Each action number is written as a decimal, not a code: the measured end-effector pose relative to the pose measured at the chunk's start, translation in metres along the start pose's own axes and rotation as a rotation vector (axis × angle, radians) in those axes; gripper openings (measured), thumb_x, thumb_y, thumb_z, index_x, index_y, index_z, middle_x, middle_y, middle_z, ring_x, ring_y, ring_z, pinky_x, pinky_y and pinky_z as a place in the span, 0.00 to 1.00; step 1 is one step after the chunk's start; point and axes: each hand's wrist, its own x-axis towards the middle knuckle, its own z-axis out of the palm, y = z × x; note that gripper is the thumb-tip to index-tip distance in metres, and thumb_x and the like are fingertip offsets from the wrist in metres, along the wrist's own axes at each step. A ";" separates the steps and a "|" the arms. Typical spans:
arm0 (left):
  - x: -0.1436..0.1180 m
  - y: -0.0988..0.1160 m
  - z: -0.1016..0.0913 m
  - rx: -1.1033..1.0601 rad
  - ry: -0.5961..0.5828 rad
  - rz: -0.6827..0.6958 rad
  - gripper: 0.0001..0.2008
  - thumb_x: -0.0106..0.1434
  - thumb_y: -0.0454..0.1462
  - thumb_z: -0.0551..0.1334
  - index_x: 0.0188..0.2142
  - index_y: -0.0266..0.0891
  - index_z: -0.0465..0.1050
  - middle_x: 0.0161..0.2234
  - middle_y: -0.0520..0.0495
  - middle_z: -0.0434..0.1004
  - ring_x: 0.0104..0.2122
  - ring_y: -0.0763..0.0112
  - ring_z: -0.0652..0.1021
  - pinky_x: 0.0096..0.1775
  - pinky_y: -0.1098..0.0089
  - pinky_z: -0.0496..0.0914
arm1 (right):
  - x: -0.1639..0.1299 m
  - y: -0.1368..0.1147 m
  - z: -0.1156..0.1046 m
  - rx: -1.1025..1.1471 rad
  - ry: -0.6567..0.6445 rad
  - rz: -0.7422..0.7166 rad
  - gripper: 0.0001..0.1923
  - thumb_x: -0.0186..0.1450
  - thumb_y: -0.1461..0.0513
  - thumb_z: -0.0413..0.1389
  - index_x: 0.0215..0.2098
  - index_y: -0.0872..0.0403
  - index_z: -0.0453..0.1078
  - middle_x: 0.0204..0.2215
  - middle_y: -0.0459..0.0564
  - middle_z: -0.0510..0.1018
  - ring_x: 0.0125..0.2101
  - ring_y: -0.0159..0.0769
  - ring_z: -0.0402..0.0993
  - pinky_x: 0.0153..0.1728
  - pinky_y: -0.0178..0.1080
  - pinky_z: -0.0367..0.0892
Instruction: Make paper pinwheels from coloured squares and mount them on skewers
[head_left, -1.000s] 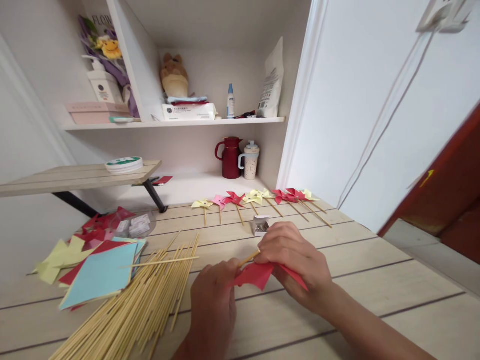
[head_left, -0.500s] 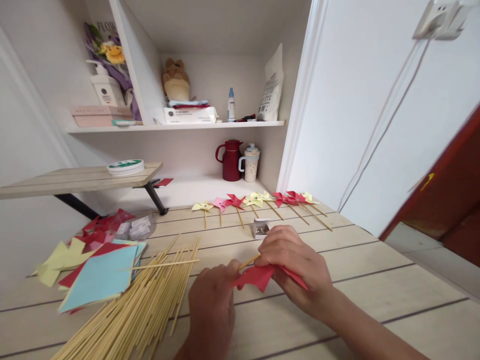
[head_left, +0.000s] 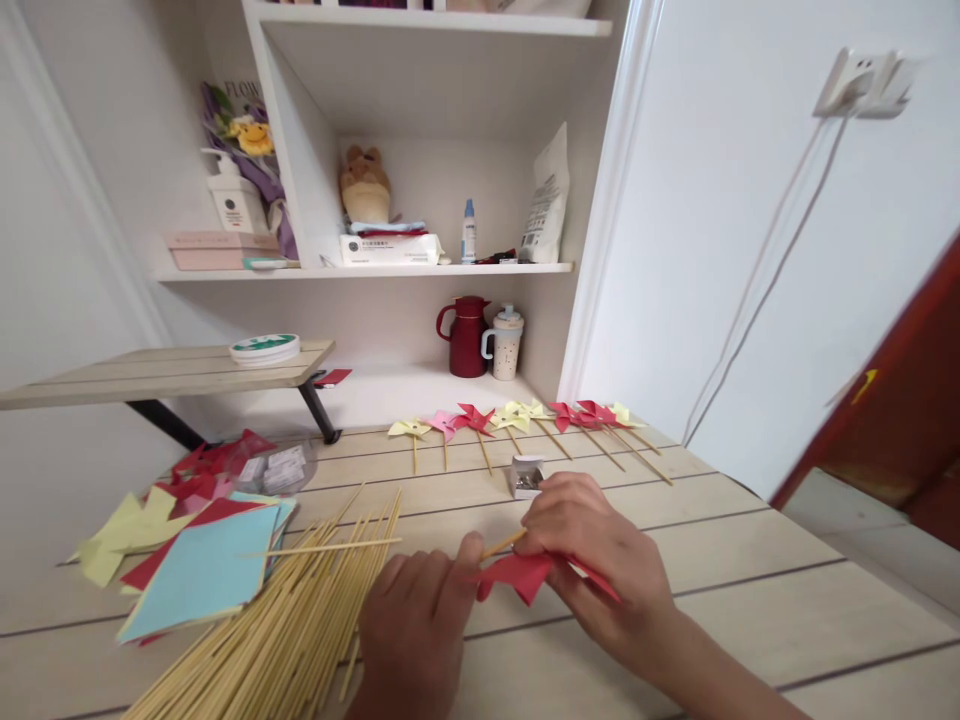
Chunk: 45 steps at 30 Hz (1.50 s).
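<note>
The right hand (head_left: pixel 600 570) grips a red paper pinwheel (head_left: pixel 519 574) and a bamboo stick (head_left: pixel 504 543), the left hand (head_left: pixel 424 605) pinching at their left. Between the hands, the stick's long axis slants up rightward, the paper hanging below. Just beyond, an open white box (head_left: pixel 527 464) holds small metal pieces (head_left: pixel 529 482); farther left, a clear tub (head_left: pixel 310 470) holds little white boxes (head_left: pixel 285 468).

Curved red paper (head_left: pixel 520 573) sits beside a slanting stick (head_left: pixel 502 544)

Stick pile (head_left: pixel 300 610) bars left; tabletop (head_left: pixel 765 575) right passable.
</note>
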 end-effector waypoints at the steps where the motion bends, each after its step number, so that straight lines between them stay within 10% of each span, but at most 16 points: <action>1: 0.000 0.000 0.001 -0.001 0.005 -0.002 0.12 0.73 0.32 0.50 0.46 0.35 0.72 0.21 0.52 0.71 0.21 0.71 0.69 0.27 0.67 0.58 | 0.000 0.000 0.000 0.002 0.006 -0.009 0.12 0.61 0.74 0.53 0.39 0.55 0.71 0.31 0.50 0.77 0.34 0.39 0.72 0.45 0.50 0.65; 45: 0.005 0.000 -0.009 -0.069 0.010 0.076 0.12 0.71 0.29 0.51 0.47 0.31 0.71 0.21 0.51 0.72 0.21 0.72 0.71 0.27 0.67 0.60 | 0.003 -0.016 -0.008 -0.286 0.048 -0.089 0.19 0.59 0.74 0.53 0.45 0.51 0.70 0.28 0.44 0.81 0.33 0.39 0.78 0.56 0.52 0.58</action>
